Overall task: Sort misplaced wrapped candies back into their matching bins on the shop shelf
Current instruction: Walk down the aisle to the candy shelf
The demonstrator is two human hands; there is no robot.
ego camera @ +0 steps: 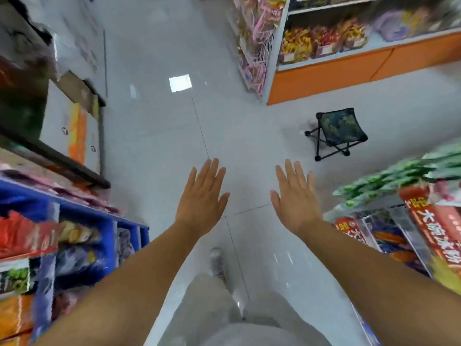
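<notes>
My left hand [203, 196] and my right hand [295, 198] are stretched out in front of me over the pale tiled floor, palms down, fingers straight and spread. Neither holds anything. Bins of wrapped candies [321, 41], yellow and red, sit on the white and orange shop shelf [331, 71] at the far right, well beyond both hands. No single candy can be made out near my hands.
A small folding stool [336, 131] stands on the floor ahead right. A blue shelf [104, 218] with snack packs is at my left, a rack of red and green packets [424, 221] at my right. A pink wire rack [254, 46] hangs goods by the orange shelf.
</notes>
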